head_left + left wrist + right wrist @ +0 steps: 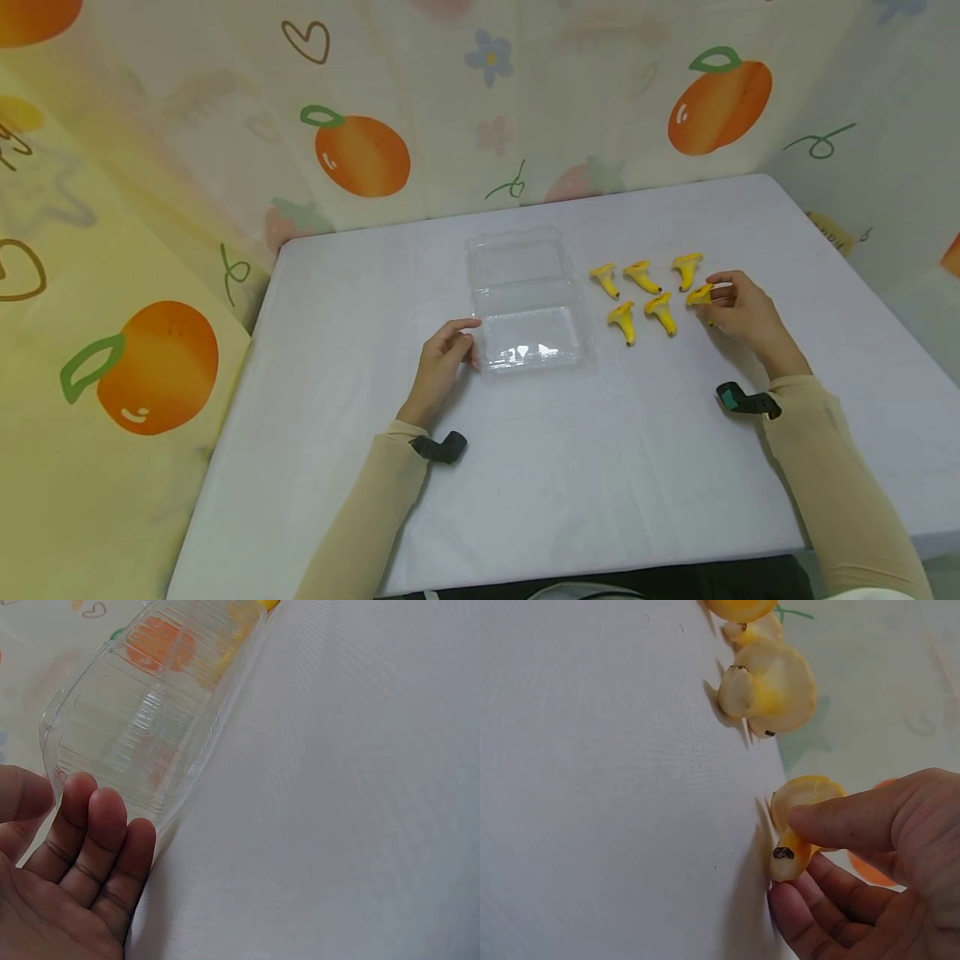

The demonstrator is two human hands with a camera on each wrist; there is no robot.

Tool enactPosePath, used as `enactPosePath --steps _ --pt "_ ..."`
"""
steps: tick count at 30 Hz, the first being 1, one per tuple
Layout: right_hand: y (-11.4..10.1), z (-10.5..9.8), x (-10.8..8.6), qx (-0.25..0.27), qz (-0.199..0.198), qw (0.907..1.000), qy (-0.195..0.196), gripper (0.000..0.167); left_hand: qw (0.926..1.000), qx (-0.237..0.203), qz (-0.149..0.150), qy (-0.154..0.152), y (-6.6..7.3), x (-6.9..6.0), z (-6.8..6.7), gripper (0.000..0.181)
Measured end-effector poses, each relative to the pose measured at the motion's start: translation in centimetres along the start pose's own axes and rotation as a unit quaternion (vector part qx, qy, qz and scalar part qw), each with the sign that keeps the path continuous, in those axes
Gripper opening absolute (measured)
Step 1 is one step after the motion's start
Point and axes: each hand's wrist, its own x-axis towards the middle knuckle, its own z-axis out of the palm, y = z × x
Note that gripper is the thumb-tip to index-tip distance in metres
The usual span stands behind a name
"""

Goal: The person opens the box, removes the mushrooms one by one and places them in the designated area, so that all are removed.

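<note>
At the left side of a clear plastic clamshell box (528,333), my left hand (444,358) touches its rim and outer wall with relaxed fingers. The box lies with its lid folded back, away from me. In the left wrist view the fingertips rest against the transparent wall (127,727). My right hand (742,317) pinches a yellow chanterelle mushroom (700,295) between thumb and fingers; the right wrist view shows the dark-tipped stem of this mushroom (791,859) close to the tabletop. Several more yellow mushrooms (660,313) lie in two rows between the box and my right hand.
The table (360,308) has a white cloth. A patterned curtain (450,100) with oranges hangs behind it and along the left side. Each wrist wears a black band-mounted camera (441,447). Something dark (712,577) sits below the front table edge.
</note>
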Motion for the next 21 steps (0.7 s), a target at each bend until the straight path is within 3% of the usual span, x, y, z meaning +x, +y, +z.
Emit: enactPosePath --steps 21 --pt "-0.01 0.98 -0.44 -0.001 0.004 1.0000 0.007 0.063 1.0000 -0.001 0.006 -0.003 -0.69 -0.11 -0.13 0.031"
